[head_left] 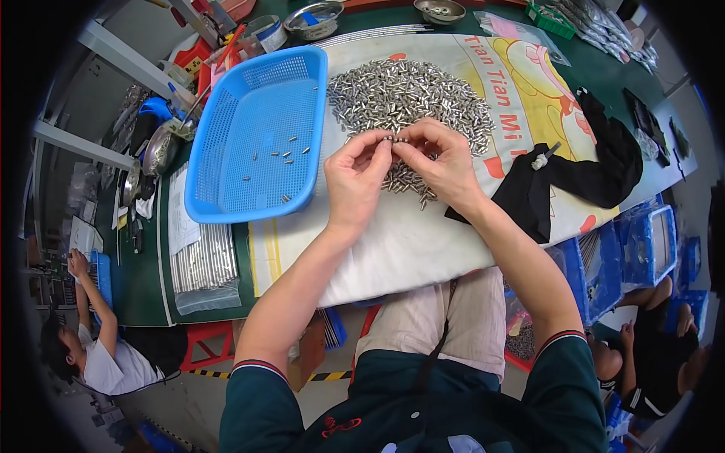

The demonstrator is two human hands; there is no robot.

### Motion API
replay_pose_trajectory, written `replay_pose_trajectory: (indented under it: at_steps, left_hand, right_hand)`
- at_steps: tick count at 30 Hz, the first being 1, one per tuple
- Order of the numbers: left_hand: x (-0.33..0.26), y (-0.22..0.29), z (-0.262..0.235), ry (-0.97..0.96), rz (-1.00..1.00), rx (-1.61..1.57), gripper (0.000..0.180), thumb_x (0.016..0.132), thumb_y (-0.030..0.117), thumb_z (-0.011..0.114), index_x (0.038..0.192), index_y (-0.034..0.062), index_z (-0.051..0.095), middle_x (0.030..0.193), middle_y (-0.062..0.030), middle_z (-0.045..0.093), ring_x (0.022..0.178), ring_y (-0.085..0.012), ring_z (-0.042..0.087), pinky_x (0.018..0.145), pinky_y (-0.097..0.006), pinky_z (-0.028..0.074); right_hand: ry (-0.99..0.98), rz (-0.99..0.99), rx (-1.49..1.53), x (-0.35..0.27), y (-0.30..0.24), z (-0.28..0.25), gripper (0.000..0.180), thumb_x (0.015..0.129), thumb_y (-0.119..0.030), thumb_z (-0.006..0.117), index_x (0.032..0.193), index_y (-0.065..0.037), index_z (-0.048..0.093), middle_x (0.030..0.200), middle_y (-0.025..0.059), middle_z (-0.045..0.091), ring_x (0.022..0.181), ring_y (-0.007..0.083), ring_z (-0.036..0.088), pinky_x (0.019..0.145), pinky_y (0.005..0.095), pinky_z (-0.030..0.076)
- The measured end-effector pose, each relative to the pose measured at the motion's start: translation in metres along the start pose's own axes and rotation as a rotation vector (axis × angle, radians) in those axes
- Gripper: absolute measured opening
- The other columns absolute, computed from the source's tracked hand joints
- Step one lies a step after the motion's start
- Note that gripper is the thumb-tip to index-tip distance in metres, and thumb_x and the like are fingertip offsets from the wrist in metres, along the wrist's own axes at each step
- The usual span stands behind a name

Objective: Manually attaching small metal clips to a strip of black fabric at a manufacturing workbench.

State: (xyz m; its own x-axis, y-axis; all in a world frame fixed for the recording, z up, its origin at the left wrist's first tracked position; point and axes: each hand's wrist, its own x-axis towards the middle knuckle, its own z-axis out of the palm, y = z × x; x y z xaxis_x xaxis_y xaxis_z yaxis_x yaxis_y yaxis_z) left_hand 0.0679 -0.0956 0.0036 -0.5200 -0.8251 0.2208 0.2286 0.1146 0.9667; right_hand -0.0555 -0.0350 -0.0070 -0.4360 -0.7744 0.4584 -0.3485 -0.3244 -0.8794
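"Where are the metal pins?"

"Heaped toward the far edge of the white printed cloth, the near part of the heap partly covered by the person's hands."

"And the hands?"

"The left hand pinches thumb to forefinger, as does the right hand, their tips nearly meeting over metal pins. Fingertips hide how many each has; whether the curled fingers keep more, one cannot tell."

"What else is covered?"

"The blue basket hides much of the cloth's left edge; a few pins lie loose in it. Black fabric crosses the right edge, its folds too dark to make out."

"Farther right?"

"A co-worker, cut off by the dark rim."
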Motion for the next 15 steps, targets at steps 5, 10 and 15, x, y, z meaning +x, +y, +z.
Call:
replay_pose_trajectory:
  at_steps: [5,10,15]
  left_hand:
    - [-0.002,0.007,-0.004,-0.017,-0.181,0.014,0.017,0.088,0.007,0.055,0.101,0.0012,0.063,0.083,-0.0052,0.066,0.073,-0.0094,0.063,0.061,-0.020,0.050]
    - [-0.002,0.010,-0.003,-0.033,-0.271,-0.070,0.018,0.088,0.004,0.053,0.101,-0.0045,0.061,0.084,-0.0108,0.065,0.071,-0.0135,0.064,0.065,-0.024,0.054]
    - [-0.003,0.009,-0.003,-0.050,-0.303,-0.077,0.018,0.088,0.004,0.054,0.102,-0.0041,0.061,0.085,-0.0117,0.065,0.071,-0.0137,0.064,0.066,-0.025,0.054]
  right_hand:
    - [-0.054,0.196,0.074,0.001,-0.001,-0.004,0.015,0.074,-0.009,0.069,0.083,0.002,0.066,0.068,0.0005,0.058,0.059,0.0042,0.048,0.053,0.0200,0.041]
    - [-0.097,0.315,0.075,0.002,-0.010,-0.009,0.016,0.074,-0.010,0.069,0.081,0.003,0.066,0.067,0.0003,0.060,0.059,0.0033,0.049,0.054,0.0191,0.041]
    - [-0.130,0.342,0.060,0.002,-0.011,-0.013,0.015,0.074,-0.011,0.068,0.081,0.003,0.066,0.067,0.0007,0.061,0.060,0.0034,0.050,0.055,0.0189,0.042]
